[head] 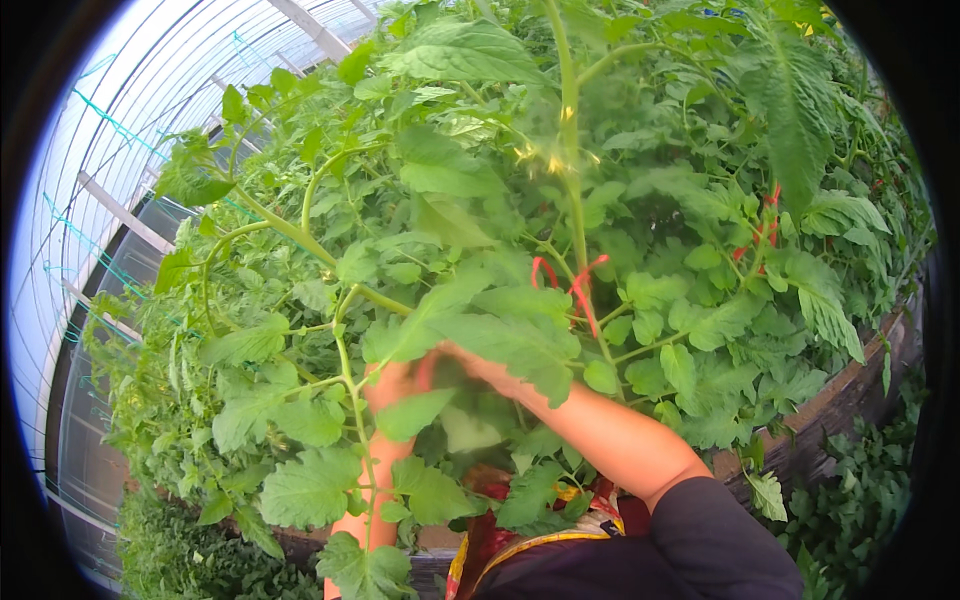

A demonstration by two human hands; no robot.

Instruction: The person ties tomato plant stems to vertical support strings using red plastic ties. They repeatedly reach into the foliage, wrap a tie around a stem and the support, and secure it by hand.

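Observation:
Tomato plants with broad green leaves (442, 169) fill the view before me. My left hand (394, 386) is blurred and partly behind leaves, near the lower end of a thick leaning tomato stem (300, 238). Beside its fingers shows a blurred bit of red, perhaps a tie. My right hand (461, 360) reaches in from the right and meets the left one under a large leaf (517, 341), which hides most of its fingers. Just right of the hands, a red tie (582, 289) is knotted round an upright stem (571, 150) bearing yellow flowers (555, 163).
Another red tie (769, 229) hangs on a plant at the right. Green twine (124, 133) runs along the left, by the greenhouse's curved frame and pale posts (124, 211). A raised bed edge (840, 397) curves along the lower right. A patterned red and yellow cloth (487, 551) lies at my waist.

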